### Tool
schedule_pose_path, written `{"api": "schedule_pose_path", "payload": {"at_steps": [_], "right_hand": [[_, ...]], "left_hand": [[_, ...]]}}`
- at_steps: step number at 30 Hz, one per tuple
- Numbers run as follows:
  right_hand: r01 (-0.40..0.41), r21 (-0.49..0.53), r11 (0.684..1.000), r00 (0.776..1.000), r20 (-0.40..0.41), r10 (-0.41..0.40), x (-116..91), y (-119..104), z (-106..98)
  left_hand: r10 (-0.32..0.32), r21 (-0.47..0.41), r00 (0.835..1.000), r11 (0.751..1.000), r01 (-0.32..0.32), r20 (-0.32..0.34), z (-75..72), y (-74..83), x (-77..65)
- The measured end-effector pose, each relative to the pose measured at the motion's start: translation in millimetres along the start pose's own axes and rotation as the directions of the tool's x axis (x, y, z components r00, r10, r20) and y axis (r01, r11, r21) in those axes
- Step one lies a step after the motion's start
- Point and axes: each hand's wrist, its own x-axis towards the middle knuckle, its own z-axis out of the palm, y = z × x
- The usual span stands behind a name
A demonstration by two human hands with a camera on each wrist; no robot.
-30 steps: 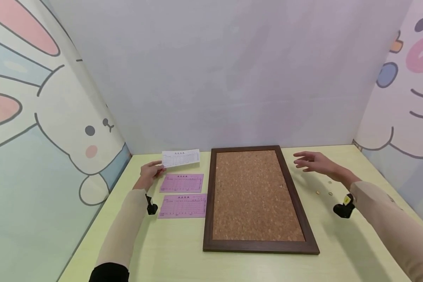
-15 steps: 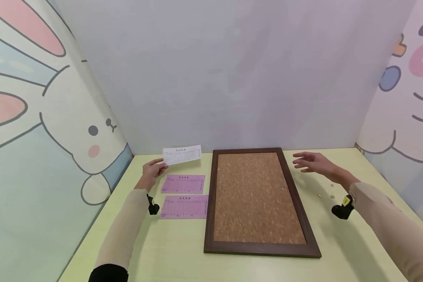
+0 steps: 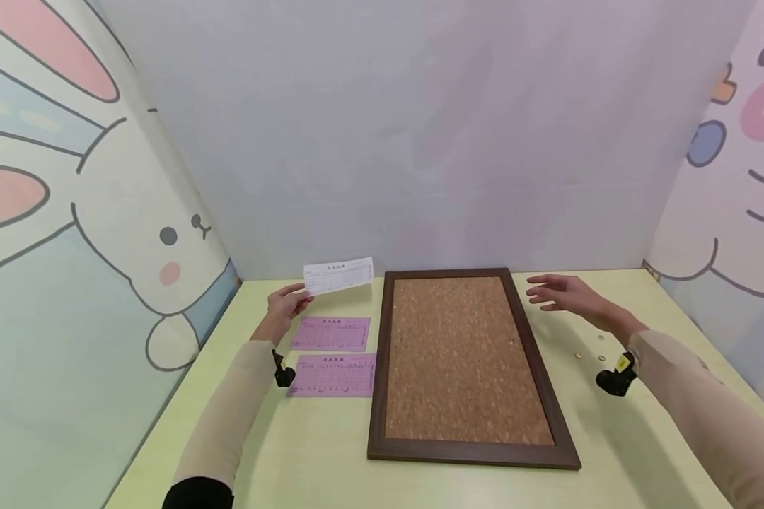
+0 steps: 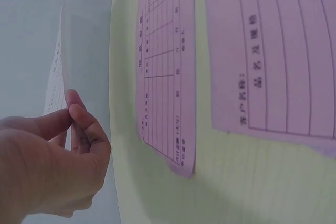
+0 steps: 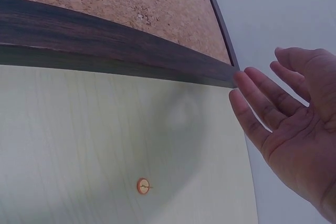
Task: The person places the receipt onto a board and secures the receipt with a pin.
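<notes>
My left hand (image 3: 286,305) pinches the lower left corner of a white printed form (image 3: 339,276), thumb against fingers, and holds it tilted up above the table's far left part. In the left wrist view the slip (image 4: 55,77) shows almost edge-on. Two pink printed forms, a farther one (image 3: 331,334) and a nearer one (image 3: 333,375), lie flat below it. A cork board (image 3: 461,360) in a dark brown frame lies to their right. Beyond its right edge my right hand (image 3: 563,293) hovers with relaxed, spread fingers and holds nothing.
Several small thumbtacks lie on the pale table (image 3: 305,452) right of the board. One thumbtack (image 5: 143,185) shows its pin in the right wrist view. A grey wall (image 3: 420,141) rises behind the table, with cartoon-printed panels at both sides.
My left hand has lifted the white form and carried it a little to the right, toward the cork board. My right hand has stayed nearly in place.
</notes>
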Motion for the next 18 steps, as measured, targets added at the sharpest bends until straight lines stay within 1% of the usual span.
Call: {"api": "schedule_pose_path", "payload": {"at_steps": [4,10,13,18], "right_hand": [[-0.001,0.005,1.0,1.0,0.007,0.001,3,-1,1],[-0.023,-0.002,1.0,1.0,0.0,0.023,7,7,1],[-0.034,-0.001,0.999,0.999,-0.009,0.034,8,11,0],[-0.027,0.013,1.0,1.0,-0.009,0.027,9,13,0]], "left_hand": [[0.002,0.005,1.0,1.0,-0.002,0.002,3.6,2.0,1.1],[0.0,0.0,1.0,1.0,0.0,-0.012,6.7,5.6,-0.7],[0.002,-0.004,1.0,1.0,-0.002,-0.005,8.9,8.3,-2.6],[0.013,-0.001,1.0,1.0,-0.013,-0.007,11.3,14.1,-7.1]]}}
